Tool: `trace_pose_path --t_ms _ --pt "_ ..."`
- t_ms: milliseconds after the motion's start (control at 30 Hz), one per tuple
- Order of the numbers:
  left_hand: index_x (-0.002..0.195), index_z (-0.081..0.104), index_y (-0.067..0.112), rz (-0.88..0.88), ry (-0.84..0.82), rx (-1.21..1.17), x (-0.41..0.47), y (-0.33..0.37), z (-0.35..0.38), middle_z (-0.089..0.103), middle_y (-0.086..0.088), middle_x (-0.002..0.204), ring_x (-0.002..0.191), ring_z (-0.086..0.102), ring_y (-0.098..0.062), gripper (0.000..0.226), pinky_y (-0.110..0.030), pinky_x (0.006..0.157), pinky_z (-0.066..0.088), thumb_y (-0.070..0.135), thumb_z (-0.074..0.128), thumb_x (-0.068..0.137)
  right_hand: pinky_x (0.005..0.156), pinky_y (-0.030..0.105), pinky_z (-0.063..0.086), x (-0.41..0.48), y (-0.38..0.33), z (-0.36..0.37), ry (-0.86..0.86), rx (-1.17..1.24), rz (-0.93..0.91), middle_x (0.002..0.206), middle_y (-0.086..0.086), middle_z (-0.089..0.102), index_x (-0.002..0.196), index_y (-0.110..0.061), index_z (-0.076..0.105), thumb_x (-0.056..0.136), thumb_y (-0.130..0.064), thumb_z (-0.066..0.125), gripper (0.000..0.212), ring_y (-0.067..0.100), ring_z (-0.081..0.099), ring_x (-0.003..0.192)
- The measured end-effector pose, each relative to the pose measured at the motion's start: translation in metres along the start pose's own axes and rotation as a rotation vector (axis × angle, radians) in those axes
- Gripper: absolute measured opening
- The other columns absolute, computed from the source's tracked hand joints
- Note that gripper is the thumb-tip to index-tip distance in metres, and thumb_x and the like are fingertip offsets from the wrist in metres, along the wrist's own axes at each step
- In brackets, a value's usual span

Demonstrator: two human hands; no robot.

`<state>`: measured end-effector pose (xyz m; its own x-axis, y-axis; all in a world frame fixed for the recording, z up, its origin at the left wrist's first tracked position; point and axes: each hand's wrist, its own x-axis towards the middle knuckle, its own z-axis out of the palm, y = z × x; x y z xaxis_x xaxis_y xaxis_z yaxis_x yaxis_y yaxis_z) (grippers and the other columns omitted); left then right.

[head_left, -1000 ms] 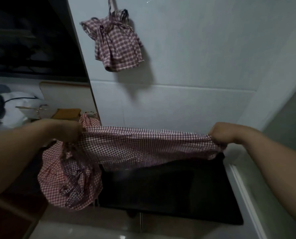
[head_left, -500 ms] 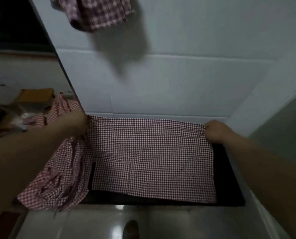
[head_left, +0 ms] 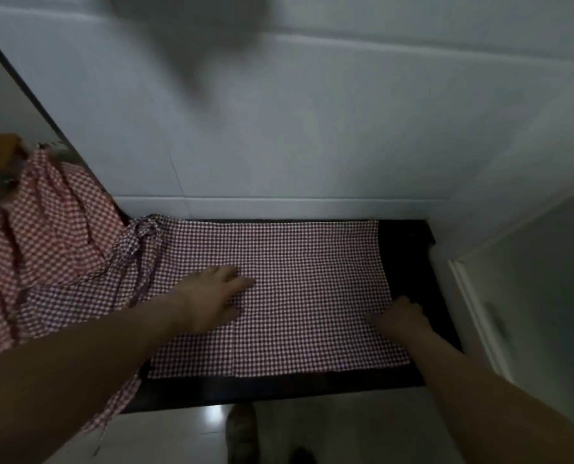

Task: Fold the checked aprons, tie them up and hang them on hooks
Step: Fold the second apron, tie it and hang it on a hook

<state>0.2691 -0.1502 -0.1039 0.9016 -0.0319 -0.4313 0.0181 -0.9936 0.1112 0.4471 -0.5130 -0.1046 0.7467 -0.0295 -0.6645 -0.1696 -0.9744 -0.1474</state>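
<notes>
Smoothing the cloth flat looks to be the step in hand, ahead of the first fold: a red-and-white checked cotton apron [head_left: 295, 279] lies spread as a broad rectangle on the glossy black worktop [head_left: 409, 262], its far edge close to the foot of the white tiled wall [head_left: 312, 128] and its near edge short of the worktop's front lip. The person's bare left grip [head_left: 212, 296] is released, fingers straight and spread, palm pressing on the left-middle of the panel. The right grip [head_left: 401, 314] rests at the panel's right edge, partly on cloth and partly over bare worktop; blur hides whether its fingers pinch the hem or merely lie on it, so that cannot be told. A knotted bunch of checked ties [head_left: 138, 234] sits at the panel's far left corner, and beyond it a rumpled heap of the same checked fabric [head_left: 44, 246] spills off the worktop's left end; whether it belongs to this apron or another is unclear. By this showing, folding has not begun, and tying and hanging lie further off. The next move probably calls for taking one edge, most likely the right one beside the right grip, and carrying it across to meet the opposite side while the left grip pins the cloth against sliding on the slick surface, corners matched before the crease is pressed.
</notes>
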Motion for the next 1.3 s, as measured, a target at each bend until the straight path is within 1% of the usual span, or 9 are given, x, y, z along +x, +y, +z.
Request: trace_pose_path --t_ms 100,267,467,600,733,900,1067,1167,1300 --pt "0.161 0.001 0.048 -0.102 -0.147 0.009 0.012 0.027 0.021 0.002 -0.009 0.171 0.157 0.007 -0.04 0.091 -0.064 0.12 0.022 0.078 0.047 0.089 0.103 0.035 0.051 -0.001 0.017 0.011 -0.004 0.181 0.043 0.152 0.018 0.046 0.157 -0.001 0.021 0.084 -0.053 0.074 0.104 0.034 0.054 0.129" --pt "0.161 0.002 0.049 -0.183 -0.073 -0.035 0.018 0.047 0.029 0.005 -0.007 0.171 0.157 0.006 -0.038 0.094 -0.067 0.121 0.021 0.087 0.041 0.085 0.092 0.034 0.053 -0.014 0.039 0.0 -0.121 0.432 -0.142 0.106 0.0 0.063 0.104 -0.024 0.062 0.098 -0.032 0.061 0.01 0.02 0.062 0.098" --pt "0.164 0.001 0.042 -0.091 0.035 -0.112 0.024 0.117 0.049 -0.006 -0.004 0.174 0.16 -0.008 -0.027 0.087 -0.064 0.125 0.004 0.077 0.039 0.094 0.066 0.035 0.058 -0.001 0.1 -0.02 0.287 0.163 -0.159 0.09 0.01 0.07 0.077 -0.012 0.06 0.102 -0.028 0.039 0.036 0.021 0.062 0.068" --pt "0.165 0.015 0.035 -0.081 0.184 -0.144 0.022 0.159 0.063 0.007 -0.007 0.174 0.161 0.001 -0.028 0.075 -0.06 0.127 0.0 0.067 0.034 0.099 0.077 0.045 0.054 0.005 0.089 -0.001 0.622 -0.277 -0.494 0.106 0.021 0.061 0.117 -0.003 0.058 0.078 -0.015 0.06 0.041 0.038 0.061 0.089" --pt "0.16 0.031 0.03 -0.165 0.275 -0.207 -0.009 0.149 0.062 0.026 -0.004 0.169 0.156 0.021 -0.025 0.064 -0.055 0.127 0.012 0.058 0.038 0.103 0.086 0.046 0.055 -0.026 0.021 0.053 0.34 -0.318 -0.991 0.117 0.01 0.063 0.135 -0.013 0.06 0.086 -0.029 0.059 0.052 0.034 0.063 0.103" --pt "0.133 0.057 0.023 -0.339 0.575 -0.15 -0.071 0.089 0.046 0.056 -0.003 0.131 0.117 0.056 -0.027 0.039 -0.044 0.098 0.048 0.039 0.053 0.098 0.104 0.041 0.048 -0.073 -0.059 0.102 0.077 -0.236 -1.085 0.139 0.003 0.058 0.145 -0.02 0.051 0.1 -0.038 0.052 0.048 0.025 0.056 0.123" --pt "0.132 0.056 0.018 -0.784 0.813 -0.155 -0.126 0.034 0.036 0.056 -0.009 0.127 0.115 0.054 -0.032 0.048 -0.049 0.097 0.044 0.038 0.065 0.09 0.103 0.037 0.048 -0.097 -0.121 0.124 -0.049 -0.153 -1.165 0.133 0.004 0.061 0.139 -0.019 0.054 0.105 -0.033 0.049 0.038 0.024 0.059 0.119" --pt "0.137 0.055 0.022 -0.933 0.614 -0.355 -0.152 -0.015 0.045 0.06 -0.007 0.133 0.125 0.054 -0.032 0.072 -0.05 0.105 0.043 0.069 0.064 0.083 0.105 0.039 0.047 -0.107 -0.161 0.137 -0.053 -0.128 -1.238 0.135 0.005 0.059 0.14 -0.022 0.052 0.104 -0.03 0.05 0.037 0.024 0.057 0.121" --pt "0.097 0.071 0.023 -0.67 0.331 -0.66 -0.18 -0.056 0.055 0.076 0.002 0.096 0.094 0.071 -0.022 0.056 -0.043 0.086 0.057 0.07 0.055 0.07 0.115 0.042 0.04 -0.12 -0.218 0.157 -0.07 -0.178 -1.306 0.151 0.006 0.047 0.156 -0.03 0.036 0.098 -0.033 0.058 0.062 0.026 0.046 0.136"
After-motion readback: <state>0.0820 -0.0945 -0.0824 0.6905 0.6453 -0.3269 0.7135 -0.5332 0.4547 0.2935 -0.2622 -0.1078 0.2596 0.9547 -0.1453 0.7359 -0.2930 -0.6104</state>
